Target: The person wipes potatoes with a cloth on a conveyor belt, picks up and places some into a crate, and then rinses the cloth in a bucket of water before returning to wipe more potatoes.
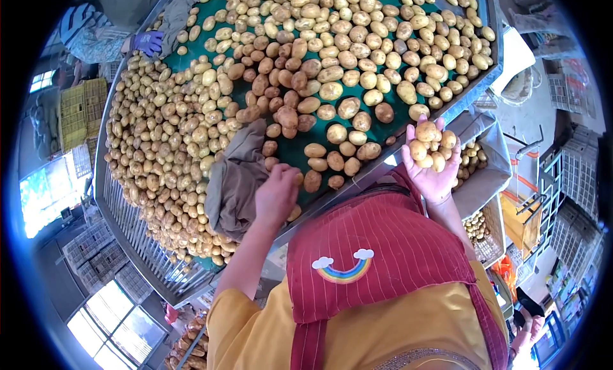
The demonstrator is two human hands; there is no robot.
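My right hand (434, 162) is turned palm up beside the table's near right edge, its fingers curled around several small potatoes (429, 140). Lower on the green surface, my left hand (278, 192) is closed, with the edge of a potato (299, 178) showing at its fingers. Just left of that hand lies a crumpled grey-brown cloth (233, 188). Loose potatoes (336, 134) are scattered in front of me, some darker and browner ones (287, 118) in the middle. A dense heap of potatoes (172, 121) covers the left side.
A metal rim (463, 92) borders the sorting table. Below its right side stand a lined container of potatoes (469, 159) and a basket (491, 242). Across the table at upper left, another person's purple-gloved hand (148, 43) rests near a grey cloth (177, 22). Yellow crates (83, 111) stand farther left.
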